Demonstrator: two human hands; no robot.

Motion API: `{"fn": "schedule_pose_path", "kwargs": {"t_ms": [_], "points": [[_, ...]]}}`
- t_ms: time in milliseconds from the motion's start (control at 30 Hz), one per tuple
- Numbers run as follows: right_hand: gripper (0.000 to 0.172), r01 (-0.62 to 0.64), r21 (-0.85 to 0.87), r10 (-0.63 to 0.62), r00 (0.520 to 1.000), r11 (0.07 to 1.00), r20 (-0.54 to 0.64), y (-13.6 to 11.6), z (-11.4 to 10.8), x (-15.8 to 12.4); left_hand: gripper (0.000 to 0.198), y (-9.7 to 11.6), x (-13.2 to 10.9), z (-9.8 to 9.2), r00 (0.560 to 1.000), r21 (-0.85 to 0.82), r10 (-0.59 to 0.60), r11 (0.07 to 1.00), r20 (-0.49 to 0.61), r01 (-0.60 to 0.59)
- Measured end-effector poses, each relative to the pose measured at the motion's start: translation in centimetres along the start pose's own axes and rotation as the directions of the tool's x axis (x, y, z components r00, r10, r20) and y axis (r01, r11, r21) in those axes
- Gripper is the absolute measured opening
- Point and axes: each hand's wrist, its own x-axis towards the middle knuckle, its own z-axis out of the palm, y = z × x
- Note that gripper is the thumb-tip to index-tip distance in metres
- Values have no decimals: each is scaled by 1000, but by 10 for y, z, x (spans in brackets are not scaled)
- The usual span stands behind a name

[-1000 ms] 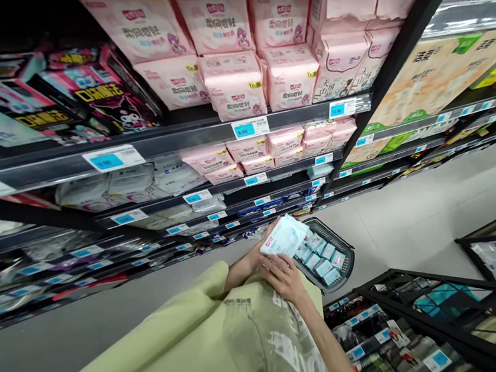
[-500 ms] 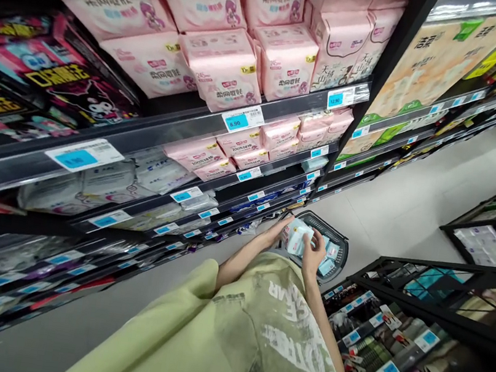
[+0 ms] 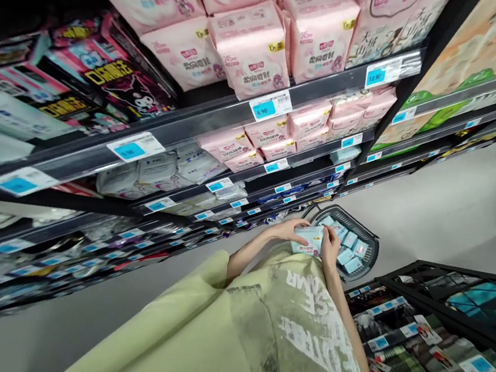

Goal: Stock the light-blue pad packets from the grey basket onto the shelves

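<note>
Both hands on one pale blue pack (image 3: 309,240): left hand (image 3: 288,232) and right hand (image 3: 329,252) each pinch an end, fingers curled over its edges, we reckon to keep the soft wrapper flat and face up near our waist. On our left the shelving (image 3: 211,119) stacks pink packs (image 3: 254,47) face-out behind price tags (image 3: 270,105). The dark basket (image 3: 371,237) sits on the floor (image 3: 449,210) just beyond the hands, open upward, with matching blue packs (image 3: 350,252) lying inside.

Head camera looks steeply down at the packet (image 3: 309,240), shelves (image 3: 220,121) close.
</note>
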Motion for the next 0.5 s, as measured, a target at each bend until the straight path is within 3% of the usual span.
{"fn": "schedule_pose_path", "kwargs": {"t_ms": [100,233,300,367,433,500], "points": [[51,36,-35,-34,999,999,37,0,10,-5,93,4,-2,-4,991,389,38,917,129,-86],[49,94,-45,-94,996,995,12,-1,11,-3,91,11,0,-13,984,690,103,702,143,-174],[48,108,-53,-108,994,993,8,1,4,1,91,15,3,-31,994,816,104,572,32,-86],[46,103,-61,-102,995,993,23,6,-5,3,91,19,7,-58,980,901,126,426,-152,85],[45,89,-67,-88,996,994,29,14,-13,3,89,21,13,-89,929,917,183,306,-321,257],[43,73,-62,-71,997,995,27,22,-19,2,84,22,20,-120,865,885,228,249,-448,392]]}}
